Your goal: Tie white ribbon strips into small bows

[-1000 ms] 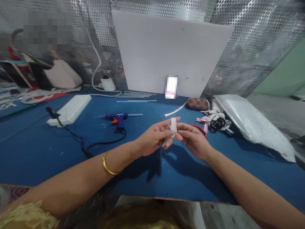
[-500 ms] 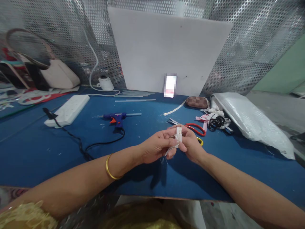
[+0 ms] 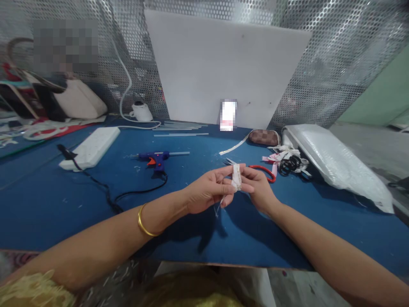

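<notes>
A small folded piece of white ribbon (image 3: 236, 177) with brownish-gold marks along it is pinched between my two hands above the blue table. My left hand (image 3: 209, 191) holds its lower end between thumb and fingers, and loose threads hang below. The fingers of my right hand (image 3: 259, 189) close on its right side, partly hidden behind it. Just beyond my right hand lie red-handled scissors (image 3: 271, 175), their middle covered by the fingers. Farther back, a narrow pale ribbon strip (image 3: 234, 148) curves across the table.
To the left lie a blue glue gun (image 3: 156, 160), glue sticks (image 3: 181, 134) and a white power strip (image 3: 94, 147). A phone (image 3: 228, 115) leans on a white board. On the right are a checkered pouch (image 3: 263, 137), black hair ties (image 3: 290, 165) and a plastic-wrapped package (image 3: 338, 164).
Both hands have shifted slightly, and the ribbon piece has turned and moved a little left and up. The yellow handle seen near my right hand is now hidden.
</notes>
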### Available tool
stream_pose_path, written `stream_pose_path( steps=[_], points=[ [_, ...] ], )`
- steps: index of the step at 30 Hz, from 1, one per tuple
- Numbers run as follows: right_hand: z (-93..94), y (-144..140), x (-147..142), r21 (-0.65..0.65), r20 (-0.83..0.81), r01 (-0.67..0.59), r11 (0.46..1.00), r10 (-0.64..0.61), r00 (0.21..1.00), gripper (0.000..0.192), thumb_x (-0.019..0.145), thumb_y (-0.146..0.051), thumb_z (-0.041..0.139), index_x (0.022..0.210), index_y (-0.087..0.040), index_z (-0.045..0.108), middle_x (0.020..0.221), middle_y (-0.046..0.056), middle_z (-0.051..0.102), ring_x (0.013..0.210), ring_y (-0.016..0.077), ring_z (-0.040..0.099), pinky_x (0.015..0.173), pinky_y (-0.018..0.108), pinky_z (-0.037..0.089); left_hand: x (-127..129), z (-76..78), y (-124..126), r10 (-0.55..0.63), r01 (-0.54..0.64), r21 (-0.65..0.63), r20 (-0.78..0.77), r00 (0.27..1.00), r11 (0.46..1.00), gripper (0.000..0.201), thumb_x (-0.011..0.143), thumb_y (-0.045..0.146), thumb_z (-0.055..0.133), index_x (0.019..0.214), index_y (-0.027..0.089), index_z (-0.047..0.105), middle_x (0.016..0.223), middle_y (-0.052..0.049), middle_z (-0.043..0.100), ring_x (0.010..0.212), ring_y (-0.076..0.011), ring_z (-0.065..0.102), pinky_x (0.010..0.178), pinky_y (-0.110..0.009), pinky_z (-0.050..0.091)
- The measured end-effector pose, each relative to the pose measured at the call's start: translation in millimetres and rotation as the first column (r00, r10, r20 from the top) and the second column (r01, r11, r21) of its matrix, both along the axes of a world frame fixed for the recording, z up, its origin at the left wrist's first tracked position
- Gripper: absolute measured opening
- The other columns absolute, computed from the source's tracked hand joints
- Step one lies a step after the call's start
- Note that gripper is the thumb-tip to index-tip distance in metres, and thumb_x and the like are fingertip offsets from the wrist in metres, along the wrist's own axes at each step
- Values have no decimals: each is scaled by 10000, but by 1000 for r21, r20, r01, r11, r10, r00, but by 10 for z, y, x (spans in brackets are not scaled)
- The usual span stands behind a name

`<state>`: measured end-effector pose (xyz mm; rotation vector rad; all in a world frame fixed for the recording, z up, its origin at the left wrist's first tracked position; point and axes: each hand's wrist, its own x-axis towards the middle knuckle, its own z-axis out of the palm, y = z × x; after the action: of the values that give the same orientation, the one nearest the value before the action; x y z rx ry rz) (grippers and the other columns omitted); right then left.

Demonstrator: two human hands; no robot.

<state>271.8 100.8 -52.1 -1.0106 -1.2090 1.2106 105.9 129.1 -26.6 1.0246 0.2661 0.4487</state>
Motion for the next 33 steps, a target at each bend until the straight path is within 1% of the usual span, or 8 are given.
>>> stream_pose_path(
  steps=[3,7,11,15,23,27,30,33],
  points=[
    [2,8,39,40,76,55,998,-57,995,118,742,-276,624,800,-185,672,653,-21,580,583,111,462,544,228,349,-2,0,1,-42,42,19,-4,999,999,719,776,137,614,1403,227,274,1098,-181,639,462,-56,511,454,-192,361],
    [5,5,47,67,130,51,996,-60,990,120,762,-290,602,759,-183,657,648,-21,567,565,103,435,525,227,327,-6,-12,-11,-52,53,40,-27,998,998,720,779,126,599,1402,267,266,1154,-176,613,488,-62,538,482,-199,391],
    [38,-1,39,67,137,96,993,-105,985,116,745,-290,619,733,-176,637,605,-29,542,535,92,418,502,219,311,-10,-19,-24,-62,67,83,-58,996,994,679,780,109,572,1386,260,303,1166,-175,606,488,-65,546,487,-208,411],
    [48,3,52,75,149,99,992,-109,983,100,738,-276,619,717,-178,625,590,-33,528,527,91,414,493,218,307,-12,-13,-25,-72,80,120,-72,995,990,710,780,76,533,1400,286,260,1200,-165,587,459,-57,539,469,-206,411],
    [48,3,64,114,218,102,988,-125,968,120,764,-287,588,719,-179,608,605,-26,534,545,98,436,505,221,324,-19,-3,-16,-91,99,100,-86,992,990,739,770,101,556,1411,280,234,1199,-168,587,449,-56,541,470,-209,424],
    [92,-2,75,181,330,135,974,-189,925,120,767,-271,565,725,-173,619,602,-22,542,553,105,455,517,225,339,-30,-2,6,-109,118,102,-90,990,988,723,769,124,573,1402,276,257,1205,-172,582,460,-59,548,476,-212,435],
    [126,3,103,233,409,163,959,-248,878,114,761,-253,563,773,-170,640,639,-8,582,572,119,490,544,238,372,-54,16,45,-67,77,122,-79,995,990,724,768,129,578,1401,280,260,1204,-162,586,466,-60,553,480,-210,438],
    [169,10,149,361,503,158,919,-335,797,103,776,-229,561,779,-175,649,682,8,610,601,131,513,582,251,397,-86,52,90,-14,29,164,-91,996,986,740,777,123,570,1409,302,229,1197,-148,594,465,-55,547,474,-202,429]
  ],
)
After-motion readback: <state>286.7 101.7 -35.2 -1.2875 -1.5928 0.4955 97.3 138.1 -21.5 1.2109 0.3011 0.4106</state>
